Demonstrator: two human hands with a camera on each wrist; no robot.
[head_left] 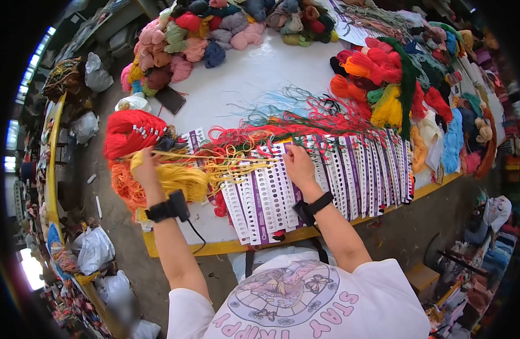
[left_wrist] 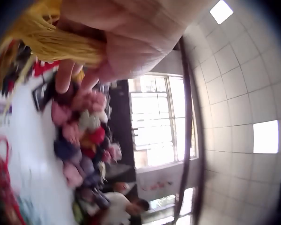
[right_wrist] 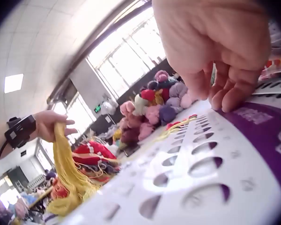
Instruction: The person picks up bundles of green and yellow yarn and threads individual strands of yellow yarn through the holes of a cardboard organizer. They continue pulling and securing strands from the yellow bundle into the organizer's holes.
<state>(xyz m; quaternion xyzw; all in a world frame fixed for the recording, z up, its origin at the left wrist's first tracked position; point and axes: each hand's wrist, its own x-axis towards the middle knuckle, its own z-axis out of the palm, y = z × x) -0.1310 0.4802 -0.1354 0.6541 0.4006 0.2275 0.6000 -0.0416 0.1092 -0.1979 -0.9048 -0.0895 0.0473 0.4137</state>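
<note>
In the head view my left hand (head_left: 147,169) grips a hank of yellow yarn (head_left: 183,179) at the left of the table. Its loose strands trail right toward the cards. The left wrist view shows the yellow yarn (left_wrist: 61,44) running through the curled left hand (left_wrist: 131,37). My right hand (head_left: 299,166) is at the upper end of a white and purple card with rows of holes (head_left: 271,192). In the right wrist view the bent fingers of the right hand (right_wrist: 215,51) pinch at the purple band of a card (right_wrist: 257,124).
Several more perforated cards (head_left: 356,175) overlap along the front edge, red and green threads (head_left: 305,121) spread behind them. A red hank (head_left: 133,133) and orange yarn (head_left: 127,183) lie at the left, near a phone (head_left: 170,100). Colored yarn piles (head_left: 378,62) line the back and right.
</note>
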